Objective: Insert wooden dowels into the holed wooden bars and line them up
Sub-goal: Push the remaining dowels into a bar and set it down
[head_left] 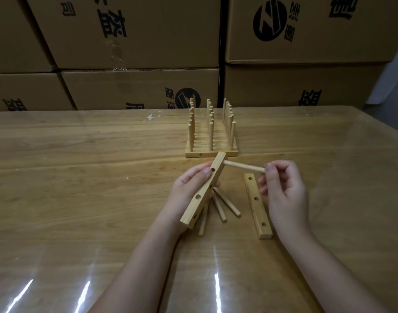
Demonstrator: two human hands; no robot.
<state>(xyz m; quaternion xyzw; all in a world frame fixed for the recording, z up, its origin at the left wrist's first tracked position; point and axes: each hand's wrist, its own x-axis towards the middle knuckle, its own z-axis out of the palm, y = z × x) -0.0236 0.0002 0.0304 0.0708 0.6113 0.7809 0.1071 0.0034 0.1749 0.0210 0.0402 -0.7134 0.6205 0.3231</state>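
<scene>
My left hand [186, 188] gripped the bar [193, 210], my right hand [286, 190] pinched a dowel [243, 166]; entering askew, it could jam.

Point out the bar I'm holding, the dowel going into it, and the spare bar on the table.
Held bar [203, 186]: head view, face between two holes.
Held dowel [244, 166]: head view, middle of its shaft.
Spare bar [259, 211]: head view, top face between middle and near holes.
</scene>
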